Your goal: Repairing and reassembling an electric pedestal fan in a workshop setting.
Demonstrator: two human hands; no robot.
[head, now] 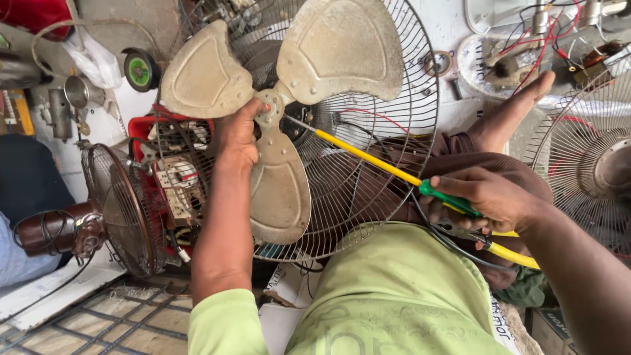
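Observation:
My left hand (238,135) grips the hub of a dusty three-blade fan propeller (273,108) that sits in front of a round wire fan guard (388,197). My right hand (490,197) holds a long screwdriver (368,156) with a yellow shaft sleeve and a green and yellow handle. Its metal tip points at the hub, just right of my left fingers. Pliers with yellow handles (486,242) are also clamped under my right hand. My bare foot (509,115) rests beyond the guard at the right.
A second small fan with a brown motor (59,230) lies at the left beside a red plastic base with exposed wiring (174,181). Another wire guard (591,164) stands at the right. Red and black wires (545,39), a green tape roll (139,70) and metal parts litter the floor behind.

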